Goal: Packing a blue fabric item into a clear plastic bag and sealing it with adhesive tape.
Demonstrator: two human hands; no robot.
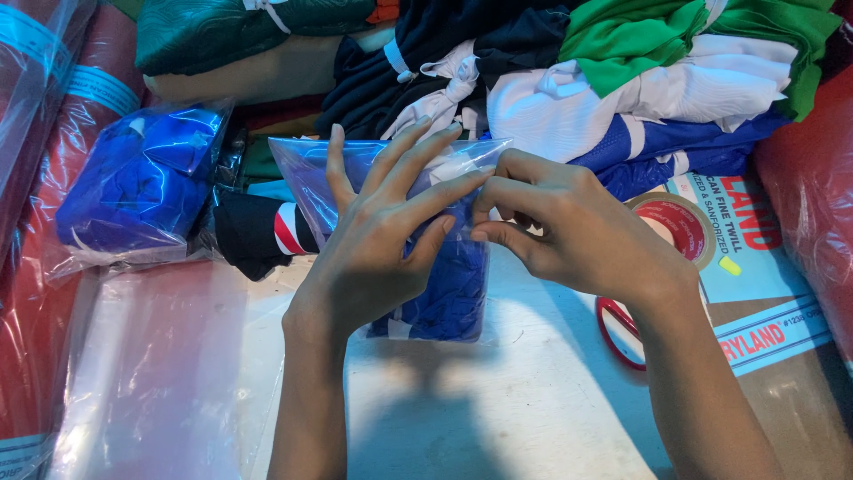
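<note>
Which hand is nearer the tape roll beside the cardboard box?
Right. The right hand pinches the clear bag of blue fabric just left of the tape roll; the left hand lies spread over that bag, farther left.

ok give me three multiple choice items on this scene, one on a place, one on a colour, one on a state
1. Where is the red tape roll?
A. right of the right hand
B. left of the left hand
C. on the garment pile

2. What colour is the cloth in the clear bag under the hands?
A. yellow
B. blue
C. white

3. How is the left hand?
A. clenched in a fist
B. fingers spread on the bag
C. off the bag

Answers:
1 A: the roll lies beyond the right hand on the table.
2 B: blue cloth shows through the plastic.
3 B: its fingers fan out across the bag's top.
</note>
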